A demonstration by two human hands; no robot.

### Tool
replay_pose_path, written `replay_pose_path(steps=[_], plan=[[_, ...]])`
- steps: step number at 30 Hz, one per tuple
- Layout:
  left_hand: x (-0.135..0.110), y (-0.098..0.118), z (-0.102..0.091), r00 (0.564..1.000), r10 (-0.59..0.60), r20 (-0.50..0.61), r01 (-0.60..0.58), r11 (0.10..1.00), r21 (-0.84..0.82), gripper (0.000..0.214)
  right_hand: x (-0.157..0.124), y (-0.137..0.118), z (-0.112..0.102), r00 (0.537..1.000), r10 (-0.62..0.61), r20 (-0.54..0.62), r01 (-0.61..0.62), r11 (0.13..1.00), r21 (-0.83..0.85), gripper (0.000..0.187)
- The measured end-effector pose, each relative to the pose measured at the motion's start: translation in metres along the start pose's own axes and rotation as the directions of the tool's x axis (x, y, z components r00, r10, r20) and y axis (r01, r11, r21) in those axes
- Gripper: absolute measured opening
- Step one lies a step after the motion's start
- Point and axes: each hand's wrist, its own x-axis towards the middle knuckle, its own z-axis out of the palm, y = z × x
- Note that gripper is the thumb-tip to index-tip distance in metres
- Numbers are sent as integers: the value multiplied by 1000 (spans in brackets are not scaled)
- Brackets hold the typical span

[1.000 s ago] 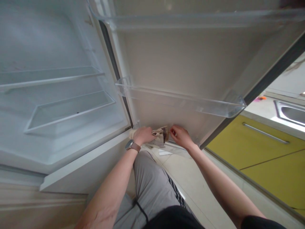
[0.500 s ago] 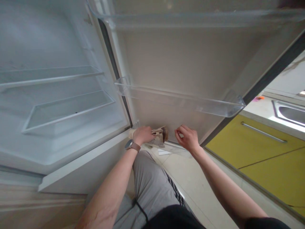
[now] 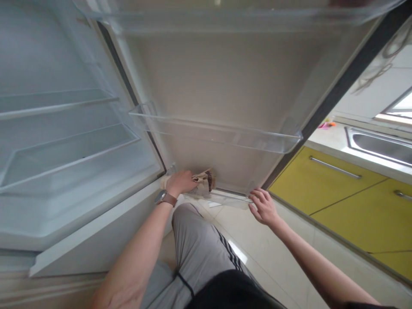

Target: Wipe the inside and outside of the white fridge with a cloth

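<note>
1. The fridge compartment (image 3: 48, 64), left of the fridge door, holds two visible shelves (image 3: 71, 154).
2. The fridge door (image 3: 225, 81) stands open; should a knee or arm push it, it could swing and pull the work away from both hands.
3. The top bin (image 3: 193, 21), high on the door, carries something dark red at its right end, too blurred to name.
4. The middle bin (image 3: 212, 136) spans the door halfway down, its clear wall showing the panel behind.
5. The bottom bin (image 3: 230, 201), at the door's foot, has the cloth at its left part; uneven pressing or lifting at one end might unseat or crack it.
6. The right hand (image 3: 264, 206), near the door's lower right corner, has fingers bent at the bin's end and thumb spread below; whether it grips I cannot tell.
7. The left hand (image 3: 182, 182), by the door's hinge side, is closed around the cloth.
8. The cloth (image 3: 203, 178), crumpled, beige and brown, lies against the door's foot; a loose fold could snag on the bin's edge if dragged.
</note>
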Motion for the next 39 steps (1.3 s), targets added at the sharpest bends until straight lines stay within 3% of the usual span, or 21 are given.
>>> replay_pose_path(steps=[3, 6, 10, 13, 15, 17, 19, 21, 23, 24, 28, 33, 36, 39], plan=[[2, 4, 0, 1000, 5, 30, -5, 1000, 24, 49, -11, -7, 29, 995, 59, -81, -53, 996, 69, 41], [5, 14, 2, 998, 31, 45, -33, 998, 44, 48, -16, -18, 42, 978, 151, -142, -133, 983, 129, 55], [9, 34, -1, 998, 57, 23, -58, 998, 23, 51, -21, -19, 27, 992, 102, -73, -90, 985, 150, 57], [10, 57, -9, 997, 63, -55, -67, 996, -66, 51, -20, -2, 2, 978, 63, -198, -40, 992, 119, 54], [8, 80, -13, 990, 88, -111, -102, 986, -134, 49, -13, 16, -12, 910, 207, -359, -158, 974, 163, 54], [5, 108, -12, 983, 132, -127, -153, 972, -175, 47, -2, 36, -19, 793, 437, -424, -335, 895, 296, 58], [2, 137, -6, 978, 175, -113, -194, 963, -189, 45, 12, 54, -17, 660, 654, -370, -478, 745, 465, 61], [0, 161, 2, 973, 224, -62, -232, 956, -179, 46, 26, 66, -7, 537, 807, -246, -546, 555, 627, 62], [0, 177, 10, 958, 285, 15, -279, 945, -170, 47, 38, 71, 8, 462, 873, -154, -552, 420, 720, 61], [1, 181, 13, 947, 314, 59, -301, 938, -171, 47, 42, 70, 15, 449, 882, -144, -551, 400, 732, 61], [11, 179, 18, 892, 398, 214, -352, 909, -221, 44, 52, 61, 36, 427, 855, -294, -564, 506, 653, 63], [18, 160, 13, 825, 443, 350, -350, 888, -298, 40, 55, 57, 44, 409, 815, -412, -617, 579, 533, 69], [17, 149, 10, 810, 448, 378, -322, 880, -350, 39, 53, 57, 46, 402, 810, -427, -613, 585, 531, 71], [18, 132, 7, 822, 424, 380, -275, 880, -388, 38, 50, 58, 48, 410, 803, -433, -612, 594, 523, 72]])
